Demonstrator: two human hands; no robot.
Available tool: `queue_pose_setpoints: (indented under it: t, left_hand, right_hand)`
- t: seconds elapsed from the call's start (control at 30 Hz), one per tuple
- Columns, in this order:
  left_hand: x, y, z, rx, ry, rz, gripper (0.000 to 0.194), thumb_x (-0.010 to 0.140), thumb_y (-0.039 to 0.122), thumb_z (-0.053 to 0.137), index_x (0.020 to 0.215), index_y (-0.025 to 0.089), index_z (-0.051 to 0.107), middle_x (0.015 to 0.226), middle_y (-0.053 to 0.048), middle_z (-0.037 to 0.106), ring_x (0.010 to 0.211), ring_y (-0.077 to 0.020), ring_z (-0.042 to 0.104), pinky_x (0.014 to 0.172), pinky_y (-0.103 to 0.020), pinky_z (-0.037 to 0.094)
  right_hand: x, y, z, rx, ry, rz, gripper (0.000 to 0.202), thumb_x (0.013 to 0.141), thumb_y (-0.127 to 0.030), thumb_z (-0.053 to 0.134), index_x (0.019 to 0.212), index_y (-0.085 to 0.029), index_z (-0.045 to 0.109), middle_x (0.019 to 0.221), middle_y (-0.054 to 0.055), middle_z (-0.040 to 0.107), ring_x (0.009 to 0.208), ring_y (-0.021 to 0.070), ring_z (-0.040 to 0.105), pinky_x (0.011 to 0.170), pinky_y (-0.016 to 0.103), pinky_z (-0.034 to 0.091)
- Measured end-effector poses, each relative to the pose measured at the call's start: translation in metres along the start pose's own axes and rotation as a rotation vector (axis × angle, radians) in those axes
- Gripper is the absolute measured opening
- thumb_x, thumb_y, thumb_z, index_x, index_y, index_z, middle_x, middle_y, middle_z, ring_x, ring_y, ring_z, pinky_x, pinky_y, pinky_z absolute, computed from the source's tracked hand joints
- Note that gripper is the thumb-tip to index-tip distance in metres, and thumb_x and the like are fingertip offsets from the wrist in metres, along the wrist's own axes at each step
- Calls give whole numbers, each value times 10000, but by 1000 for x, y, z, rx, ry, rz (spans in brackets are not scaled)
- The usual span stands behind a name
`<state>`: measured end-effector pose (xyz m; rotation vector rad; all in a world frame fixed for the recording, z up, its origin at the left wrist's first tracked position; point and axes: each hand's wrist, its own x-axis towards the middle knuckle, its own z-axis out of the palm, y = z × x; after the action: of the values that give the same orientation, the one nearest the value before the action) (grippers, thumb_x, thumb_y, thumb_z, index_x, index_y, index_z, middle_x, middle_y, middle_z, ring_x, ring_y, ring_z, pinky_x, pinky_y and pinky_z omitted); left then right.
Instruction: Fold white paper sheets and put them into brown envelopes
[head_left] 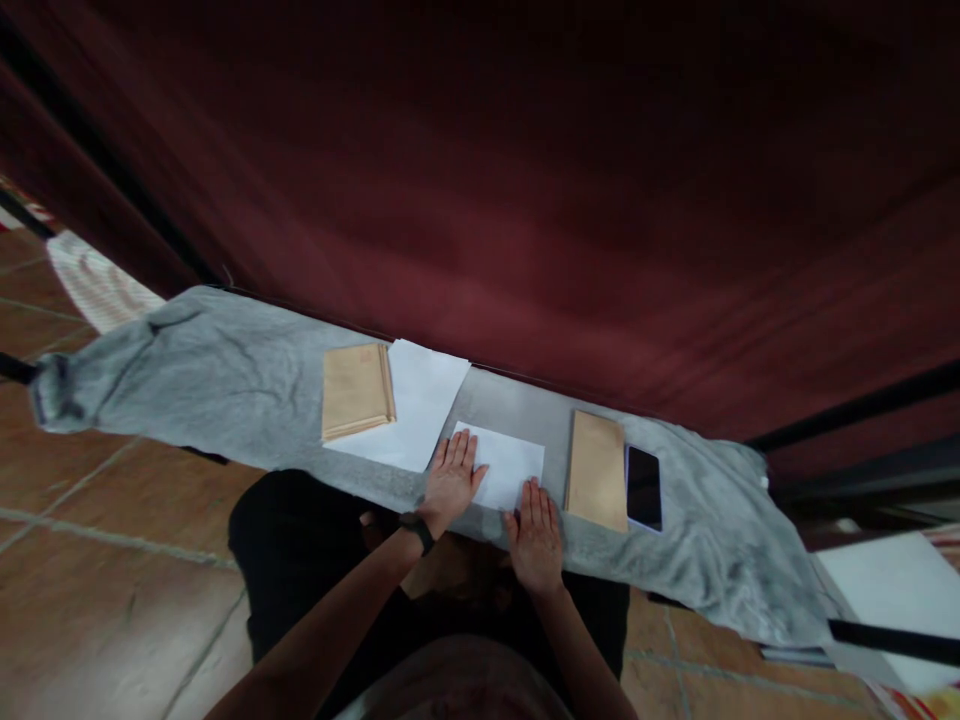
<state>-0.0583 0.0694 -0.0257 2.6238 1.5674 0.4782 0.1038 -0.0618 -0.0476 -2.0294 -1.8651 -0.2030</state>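
A small white sheet [507, 465], possibly folded, lies on the grey cloth between my two hands. My left hand [451, 477] rests flat on its left side with the fingers spread, a dark band round the wrist. Over the sheet's lower right corner lie the fingertips of my right hand [536, 535], its palm down and thumb apart. Larger white paper [429, 400] lies to the left, partly under a stack of brown envelopes [356, 390]. On the right are more brown envelopes [596, 470], with a dark-screened phone [643, 488] beside them.
The grey cloth [217, 385] covers a long narrow surface and is wrinkled at both ends. A dark red curtain [480, 250] hangs along its far edge. White sheets or boards [889, 590] are at the far right, above the tiled floor [112, 580].
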Motion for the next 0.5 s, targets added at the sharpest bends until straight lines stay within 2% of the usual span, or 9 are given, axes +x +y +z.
queue_pose_setpoints:
  t: [0.07,0.2,0.3,0.4,0.5]
  left_hand:
    - [2,11,1,-20,6,38,620,1023,426,291,1529,71,329,1577,-171,349,1496,-275,259,1226,-493,211]
    - [6,46,6,-90,-16,210,602,1034,418,283,1549,105,286,1582,-141,358,1495,-243,267,1226,-474,234]
    - [9,66,13,-116,-57,285,590,1036,442,300,1530,122,331,1574,-134,379,1486,-229,292,1225,-462,243]
    - [14,70,18,-119,-78,298,567,1036,456,307,1495,135,399,1565,-120,401,1478,-216,312,1220,-442,260]
    - [18,56,20,-97,-75,286,569,1032,455,315,1479,120,423,1565,-122,399,1476,-222,317,1214,-430,276]
  right_hand:
    - [0,0,0,-3,-3,5,646,1045,-467,293,1565,-88,245,1556,194,380,1418,297,399,1153,478,331]
    - [-1,0,1,-16,1,0,624,1041,-436,310,1554,-81,282,1553,195,386,1411,298,411,1158,472,327]
    - [-2,-2,3,-8,32,3,588,1038,-361,312,1553,-77,283,1530,197,424,1398,294,434,1154,475,338]
    - [-2,-3,4,14,69,25,569,1035,-332,313,1546,-85,306,1498,192,473,1380,295,459,1142,484,355]
    - [0,-3,4,25,66,21,557,1035,-349,330,1533,-98,346,1498,180,477,1379,295,458,1138,479,362]
